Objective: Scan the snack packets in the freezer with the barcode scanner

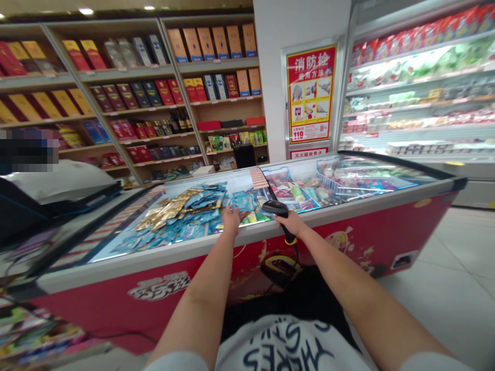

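Note:
My right hand is closed around the handle of a black barcode scanner, its head pointing left above the freezer's front edge. From the handle's yellow-trimmed bottom a cord hangs down. My left hand is closed at the near edge of a blue snack packet, over the glass top; its fingertips are small in view. Left of it, a spread heap of blue packets and gold packets lies on the chest freezer.
Under the glass on the right are wrapped frozen goods and a wire basket. Shelves of boxed bottles line the back wall. A lit chilled display stands at right. White floor tiles show beyond the freezer.

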### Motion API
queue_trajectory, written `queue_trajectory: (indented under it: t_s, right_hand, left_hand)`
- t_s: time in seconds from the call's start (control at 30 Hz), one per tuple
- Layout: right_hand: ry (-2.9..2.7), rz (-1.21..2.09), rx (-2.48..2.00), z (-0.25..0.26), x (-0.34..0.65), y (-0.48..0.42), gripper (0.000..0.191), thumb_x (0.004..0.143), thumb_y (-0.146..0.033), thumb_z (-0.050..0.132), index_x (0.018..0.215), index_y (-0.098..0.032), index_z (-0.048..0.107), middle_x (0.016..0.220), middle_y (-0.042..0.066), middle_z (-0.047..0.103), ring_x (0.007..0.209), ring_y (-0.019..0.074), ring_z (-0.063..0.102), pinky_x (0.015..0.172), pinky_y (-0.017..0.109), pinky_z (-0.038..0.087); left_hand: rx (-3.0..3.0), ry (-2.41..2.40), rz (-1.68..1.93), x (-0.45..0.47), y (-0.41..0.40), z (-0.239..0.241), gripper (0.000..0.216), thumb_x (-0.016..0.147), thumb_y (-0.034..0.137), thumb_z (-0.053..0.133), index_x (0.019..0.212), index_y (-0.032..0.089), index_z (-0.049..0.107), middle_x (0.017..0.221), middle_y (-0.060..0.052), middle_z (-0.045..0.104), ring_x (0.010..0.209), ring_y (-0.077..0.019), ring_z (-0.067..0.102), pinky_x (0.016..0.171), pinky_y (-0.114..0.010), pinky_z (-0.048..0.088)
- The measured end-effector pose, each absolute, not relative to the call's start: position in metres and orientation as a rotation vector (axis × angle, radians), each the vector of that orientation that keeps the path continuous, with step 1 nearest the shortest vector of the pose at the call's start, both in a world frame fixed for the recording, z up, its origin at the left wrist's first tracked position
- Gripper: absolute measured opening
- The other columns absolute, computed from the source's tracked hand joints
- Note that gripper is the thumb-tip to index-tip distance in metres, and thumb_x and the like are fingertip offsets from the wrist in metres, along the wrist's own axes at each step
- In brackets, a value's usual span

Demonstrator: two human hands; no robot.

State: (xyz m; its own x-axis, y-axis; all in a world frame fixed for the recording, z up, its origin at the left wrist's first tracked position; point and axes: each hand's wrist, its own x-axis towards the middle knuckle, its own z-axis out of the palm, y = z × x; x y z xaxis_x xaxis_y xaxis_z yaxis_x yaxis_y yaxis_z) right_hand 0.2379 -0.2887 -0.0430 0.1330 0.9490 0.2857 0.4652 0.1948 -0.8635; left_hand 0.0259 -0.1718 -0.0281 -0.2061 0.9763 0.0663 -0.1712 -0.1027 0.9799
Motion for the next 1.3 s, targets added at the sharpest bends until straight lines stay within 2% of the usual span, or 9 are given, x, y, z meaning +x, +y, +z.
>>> queue_trajectory:
  t_s: [0.23, 0.33, 0.43, 0.6, 0.83, 0.97, 1.07, 1.2, 1.3]
  right_hand:
    - [-1.474, 0.616, -1.429, -0.048, 0.240, -0.286, 0.034, 0.077, -0.044, 0.062, 0.054, -0.019, 0.066, 0.059, 0.005, 0.067, 0.061, 0.0197, 0.061, 0.066, 0.031, 0.045]
    - [-1.476, 0.618, -1.423, -0.046, 0.239, -0.287, 0.034, 0.077, -0.043, 0.062, 0.054, -0.019, 0.066, 0.060, 0.005, 0.067, 0.062, 0.0198, 0.062, 0.066, 0.031, 0.045]
    - [-1.485, 0.626, -1.409, -0.043, 0.239, -0.290, 0.035, 0.078, -0.043, 0.062, 0.053, -0.019, 0.066, 0.059, 0.005, 0.067, 0.062, 0.0198, 0.062, 0.067, 0.031, 0.045]
    - [-1.485, 0.621, -1.420, -0.040, 0.237, -0.292, 0.034, 0.077, -0.041, 0.062, 0.052, -0.019, 0.065, 0.058, 0.005, 0.067, 0.061, 0.0196, 0.062, 0.066, 0.031, 0.044]
    - [-1.457, 0.623, -1.445, -0.035, 0.234, -0.296, 0.033, 0.077, -0.039, 0.062, 0.050, -0.019, 0.065, 0.057, 0.005, 0.066, 0.061, 0.0196, 0.062, 0.067, 0.030, 0.043]
    - [-1.449, 0.613, -1.469, -0.033, 0.234, -0.296, 0.032, 0.077, -0.037, 0.063, 0.051, -0.019, 0.065, 0.057, 0.004, 0.066, 0.061, 0.0194, 0.061, 0.067, 0.030, 0.043]
    - [-1.449, 0.622, -1.465, -0.033, 0.234, -0.296, 0.033, 0.077, -0.039, 0.063, 0.052, -0.019, 0.064, 0.057, 0.004, 0.066, 0.061, 0.0197, 0.061, 0.066, 0.031, 0.043]
    - [-1.464, 0.627, -1.448, -0.035, 0.235, -0.295, 0.035, 0.078, -0.042, 0.062, 0.052, -0.019, 0.064, 0.057, 0.005, 0.066, 0.060, 0.0200, 0.061, 0.066, 0.031, 0.044]
    - [-1.477, 0.629, -1.442, -0.035, 0.236, -0.295, 0.034, 0.078, -0.041, 0.062, 0.053, -0.019, 0.065, 0.058, 0.004, 0.066, 0.061, 0.0197, 0.062, 0.067, 0.031, 0.044]
  left_hand:
    - [1.103, 1.179, 1.565, 0.022, -0.179, -0.026, 0.054, 0.090, 0.011, 0.045, 0.143, 0.023, 0.038, 0.086, -0.002, 0.065, 0.066, -0.0118, 0.070, 0.070, -0.024, 0.056]
    - [1.309, 1.438, 1.530, 0.021, -0.184, -0.023, 0.046, 0.090, 0.013, 0.041, 0.135, 0.018, 0.051, 0.094, -0.007, 0.069, 0.074, -0.0160, 0.071, 0.074, -0.027, 0.054]
    - [1.594, 1.774, 1.401, 0.014, -0.196, -0.021, 0.040, 0.089, 0.016, 0.041, 0.121, 0.014, 0.065, 0.105, -0.014, 0.071, 0.095, -0.0235, 0.069, 0.087, -0.034, 0.050]
    - [2.073, 2.075, 1.182, -0.026, -0.220, -0.037, 0.042, 0.090, 0.033, 0.045, 0.122, 0.017, 0.067, 0.104, -0.017, 0.070, 0.108, -0.0318, 0.060, 0.093, -0.043, 0.044]
    - [2.082, 2.268, 1.297, -0.090, -0.232, -0.050, 0.037, 0.088, 0.036, 0.049, 0.113, 0.020, 0.071, 0.102, -0.015, 0.068, 0.112, -0.0329, 0.051, 0.097, -0.047, 0.038]
    - [1.943, 2.341, 1.470, -0.090, -0.239, -0.046, 0.033, 0.085, 0.034, 0.053, 0.108, 0.021, 0.072, 0.115, -0.015, 0.062, 0.113, -0.0330, 0.049, 0.097, -0.047, 0.038]
    - [2.138, 2.184, 1.518, -0.075, -0.239, -0.046, 0.032, 0.087, 0.030, 0.050, 0.109, 0.020, 0.071, 0.120, -0.014, 0.059, 0.116, -0.0313, 0.049, 0.101, -0.046, 0.037]
    - [2.563, 1.745, 1.181, -0.043, -0.224, -0.044, 0.033, 0.089, 0.027, 0.049, 0.115, 0.017, 0.067, 0.119, -0.015, 0.063, 0.114, -0.0274, 0.055, 0.103, -0.040, 0.038]
    - [2.544, 1.884, 0.846, -0.020, -0.210, -0.035, 0.035, 0.086, 0.031, 0.055, 0.114, 0.013, 0.066, 0.114, -0.020, 0.065, 0.112, -0.0313, 0.057, 0.102, -0.043, 0.040]
